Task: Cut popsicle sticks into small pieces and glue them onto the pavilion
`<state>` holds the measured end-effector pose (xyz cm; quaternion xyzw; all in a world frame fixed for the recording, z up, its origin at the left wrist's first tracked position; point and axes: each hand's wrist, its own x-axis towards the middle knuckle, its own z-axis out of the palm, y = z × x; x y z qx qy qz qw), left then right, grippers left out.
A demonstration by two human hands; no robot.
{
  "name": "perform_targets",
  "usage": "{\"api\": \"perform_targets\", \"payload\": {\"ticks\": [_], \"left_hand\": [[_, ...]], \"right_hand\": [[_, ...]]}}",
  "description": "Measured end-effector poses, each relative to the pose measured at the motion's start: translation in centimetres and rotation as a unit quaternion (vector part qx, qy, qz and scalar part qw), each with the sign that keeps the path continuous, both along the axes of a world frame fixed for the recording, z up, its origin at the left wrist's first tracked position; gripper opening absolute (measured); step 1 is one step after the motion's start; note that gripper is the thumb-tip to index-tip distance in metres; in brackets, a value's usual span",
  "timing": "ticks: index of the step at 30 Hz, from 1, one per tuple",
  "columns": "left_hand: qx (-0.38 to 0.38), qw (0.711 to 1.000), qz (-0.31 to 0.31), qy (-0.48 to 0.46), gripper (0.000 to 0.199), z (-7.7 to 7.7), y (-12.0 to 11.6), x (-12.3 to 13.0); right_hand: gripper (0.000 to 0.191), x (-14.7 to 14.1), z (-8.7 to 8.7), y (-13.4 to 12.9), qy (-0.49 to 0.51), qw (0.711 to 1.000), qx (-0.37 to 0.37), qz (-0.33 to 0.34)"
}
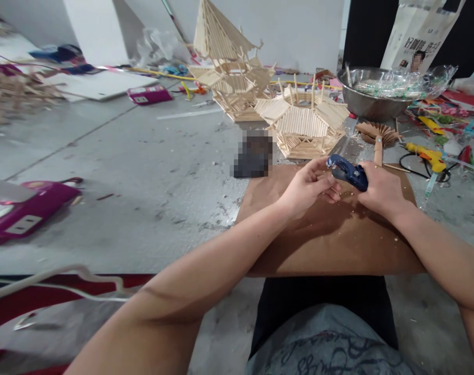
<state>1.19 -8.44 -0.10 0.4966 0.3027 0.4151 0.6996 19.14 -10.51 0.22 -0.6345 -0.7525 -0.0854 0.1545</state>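
My right hand (381, 190) grips a blue cutter (352, 174) with a curved hooked jaw and a grey blade, pointing left. Close to that jaw is my left hand (309, 187), its thumb and fingers bent together; whatever it pinches is too small or hidden to make out. Both hands are above a brown board (307, 245) dotted with pale wood crumbs. Just beyond them stands a roof-shaped tier of thin wooden sticks (299, 122). Behind it to the left rises a taller stick pagoda (233, 67) with a pointed roof.
A metal bowl (373, 107) with plastic wrapping stands at the back right. Nearer are a pleated brown paper fan (377, 133) and a yellow glue gun (428, 156) with its cord. Purple power strips (37, 208) lie at left, and a pile of sticks (18, 99) behind.
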Motion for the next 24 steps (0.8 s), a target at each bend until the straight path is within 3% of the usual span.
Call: {"api": "perform_targets", "payload": {"ticks": [10, 17, 24], "left_hand": [[-0.048, 0.998, 0.04, -0.013, 0.028, 0.36, 0.17, -0.14], [-0.072, 0.992, 0.099, -0.043, 0.03, 0.13, 0.43, -0.17], [-0.107, 0.991, 0.074, -0.009, 0.031, 0.25, -0.05, 0.22]], "right_hand": [[0.04, 0.14, 0.06, 0.0, 0.018, 1.0, -0.009, -0.007], [0.042, 0.12, -0.24, 0.06, 0.002, 0.999, 0.002, 0.036], [0.045, 0.24, -0.37, 0.21, -0.018, 0.999, 0.018, 0.046]]}}
